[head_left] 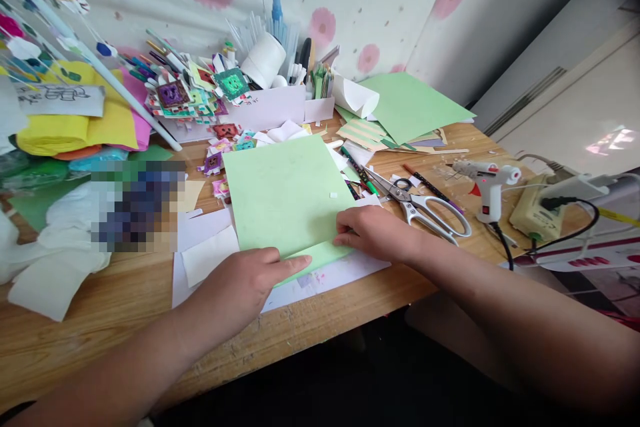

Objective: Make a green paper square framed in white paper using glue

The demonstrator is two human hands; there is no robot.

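Note:
A sheet of light green paper [283, 193] lies at the middle of the table, its near edge folded up in a narrow strip [320, 255]. My left hand [255, 277] grips the left end of that fold, with the index finger stretched along it and the other fingers hidden. At the fold's right end, my right hand [367, 230] is closed on the paper with fingers curled. A tiny white scrap [333, 195] rests on the green sheet. Beneath it, a white sheet [300, 290] with faint coloured marks covers part of the wooden table [210, 353].
Large scissors [413, 203] and markers [360, 170] lie to the right. Beyond them stand a hot glue gun [490, 187] and a power strip [540, 203] with cables. More green paper [415, 103] lies at the back. White cloth or tissue [65, 233] is at left.

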